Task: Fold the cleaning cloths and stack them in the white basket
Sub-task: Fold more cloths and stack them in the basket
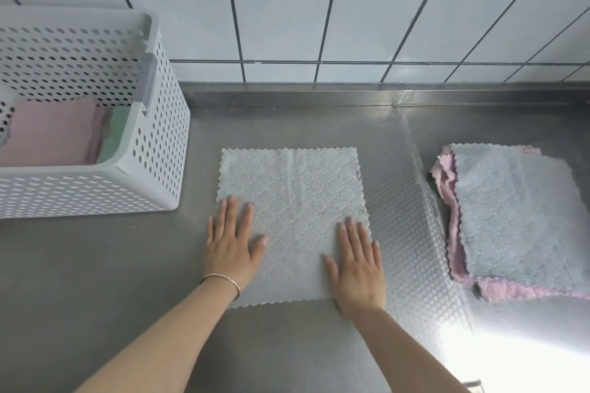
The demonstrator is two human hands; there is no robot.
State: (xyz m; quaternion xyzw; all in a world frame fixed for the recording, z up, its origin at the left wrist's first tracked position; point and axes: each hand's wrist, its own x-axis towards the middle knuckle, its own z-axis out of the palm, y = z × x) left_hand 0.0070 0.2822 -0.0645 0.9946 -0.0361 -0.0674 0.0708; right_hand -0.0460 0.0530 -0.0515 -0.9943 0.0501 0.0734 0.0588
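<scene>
A grey cleaning cloth (293, 201) lies spread flat on the steel counter in front of me. My left hand (231, 242) rests flat on its near left corner, fingers straight. My right hand (359, 260) presses flat on its near right part, fingers straight too. The white perforated basket (159, 150) stands at the left and holds folded pink cloths (51, 131) with a green one (116, 134) beside them. At the right lies a pile of unfolded cloths (514, 217), a grey one on top of pink ones.
A steel counter (95, 265) runs under everything, with a textured mat (412, 233) under the spread cloth's right side. A white tiled wall (287, 16) closes the back. Bright glare (510, 360) sits at the near right.
</scene>
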